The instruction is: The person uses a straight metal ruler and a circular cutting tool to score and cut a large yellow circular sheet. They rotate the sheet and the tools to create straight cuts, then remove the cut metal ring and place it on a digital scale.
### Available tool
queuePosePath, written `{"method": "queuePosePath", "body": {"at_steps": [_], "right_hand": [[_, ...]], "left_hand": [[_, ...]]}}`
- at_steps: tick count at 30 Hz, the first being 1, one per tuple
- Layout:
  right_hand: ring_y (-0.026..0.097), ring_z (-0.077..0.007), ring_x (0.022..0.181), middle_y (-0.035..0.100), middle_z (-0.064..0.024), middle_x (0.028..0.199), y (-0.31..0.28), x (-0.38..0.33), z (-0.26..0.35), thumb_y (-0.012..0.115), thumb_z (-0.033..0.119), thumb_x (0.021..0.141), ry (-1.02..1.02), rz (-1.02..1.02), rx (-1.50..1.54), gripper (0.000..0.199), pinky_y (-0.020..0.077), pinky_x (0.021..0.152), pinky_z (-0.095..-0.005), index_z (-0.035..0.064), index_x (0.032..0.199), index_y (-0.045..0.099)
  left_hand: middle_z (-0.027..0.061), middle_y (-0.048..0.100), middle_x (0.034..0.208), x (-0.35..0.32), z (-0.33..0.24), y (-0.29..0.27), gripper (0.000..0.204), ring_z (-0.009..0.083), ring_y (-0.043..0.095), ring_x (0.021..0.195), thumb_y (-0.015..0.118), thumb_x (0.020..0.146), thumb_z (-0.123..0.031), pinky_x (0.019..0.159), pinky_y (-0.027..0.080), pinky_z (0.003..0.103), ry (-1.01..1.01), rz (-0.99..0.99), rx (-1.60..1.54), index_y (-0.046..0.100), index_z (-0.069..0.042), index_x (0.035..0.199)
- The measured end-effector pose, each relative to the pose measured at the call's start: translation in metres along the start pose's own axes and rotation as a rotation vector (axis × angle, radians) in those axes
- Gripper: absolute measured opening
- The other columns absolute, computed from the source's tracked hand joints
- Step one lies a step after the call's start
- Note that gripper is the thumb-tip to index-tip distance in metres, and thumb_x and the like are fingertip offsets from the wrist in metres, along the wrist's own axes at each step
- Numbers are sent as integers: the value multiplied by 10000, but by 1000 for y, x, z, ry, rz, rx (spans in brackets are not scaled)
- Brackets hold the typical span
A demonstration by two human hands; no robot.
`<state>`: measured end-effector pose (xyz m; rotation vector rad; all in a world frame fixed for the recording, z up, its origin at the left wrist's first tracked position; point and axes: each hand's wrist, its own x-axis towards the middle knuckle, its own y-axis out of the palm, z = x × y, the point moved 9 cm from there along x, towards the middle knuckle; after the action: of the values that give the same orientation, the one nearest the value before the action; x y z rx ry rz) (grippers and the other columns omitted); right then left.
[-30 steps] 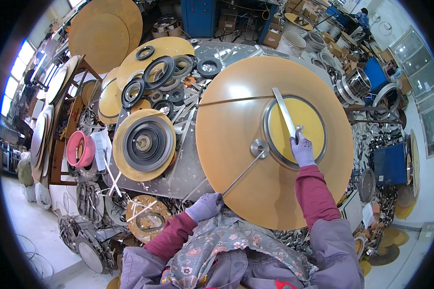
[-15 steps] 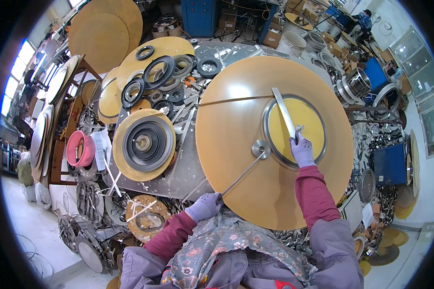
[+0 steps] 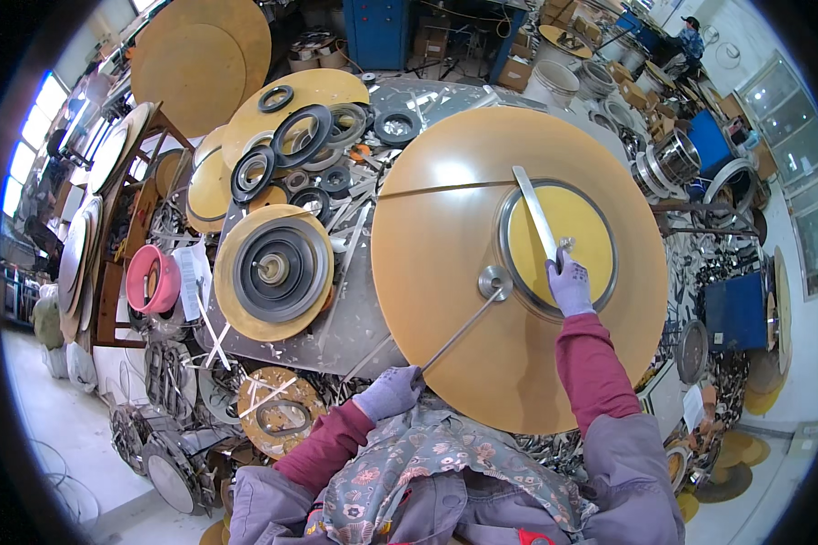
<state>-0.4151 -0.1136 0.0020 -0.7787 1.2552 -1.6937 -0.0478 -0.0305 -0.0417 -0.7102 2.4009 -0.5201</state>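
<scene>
At six o'clock my left hand (image 3: 389,392) grips the thin rod (image 3: 459,333) reaching to the pivot knob (image 3: 494,282) on the big tan disc (image 3: 445,236), while my right hand (image 3: 570,285) closes on the flat metal bar (image 3: 536,214) over the yellow inner circle (image 3: 577,227) toward two o'clock, so I judge I'm mid circle-marking and next need a steady sweep

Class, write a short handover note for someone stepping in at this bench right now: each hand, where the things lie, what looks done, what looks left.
Left hand: gloved, gripping the near end of a thin metal rod at the near edge of the large tan disc.
Right hand: gloved, on the near end of a flat metal bar lying across the yellow inner disc.
The rod runs up to a small round metal hub beside the metal ring around the yellow disc.
Done: the ring and yellow disc sit on the tan disc.
Left: cannot be judged from this view.
</scene>
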Motion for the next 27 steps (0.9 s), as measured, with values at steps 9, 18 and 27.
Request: {"method": "queuePosePath", "body": {"at_steps": [9, 18, 27], "right_hand": [[627, -382, 849, 647, -232, 875, -2, 0, 2, 572, 279, 872, -8, -31, -13, 366, 480, 773, -471, 5, 1115, 564], [628, -374, 870, 650, -226, 896, 2, 2, -4, 565, 298, 880, 14, -9, -35, 385, 485, 789, -462, 11, 1137, 562], [629, -374, 862, 651, -224, 887, -4, 0, -2, 563, 293, 879, 30, -9, -19, 361, 485, 794, -460, 12, 1106, 573]], "left_hand": [[260, 622, 893, 1, 4, 3, 254, 424, 597, 865, 530, 865, -200, 760, 468, 478, -1, 11, 19, 560, 19, 991], [256, 627, 946, 1, 11, 4, 300, 424, 592, 909, 539, 838, -176, 798, 473, 476, 11, 9, -3, 559, 11, 1071], [263, 626, 926, 0, 2, -1, 302, 426, 595, 896, 535, 828, -173, 800, 472, 481, 3, 21, 5, 564, 27, 1053]]}}
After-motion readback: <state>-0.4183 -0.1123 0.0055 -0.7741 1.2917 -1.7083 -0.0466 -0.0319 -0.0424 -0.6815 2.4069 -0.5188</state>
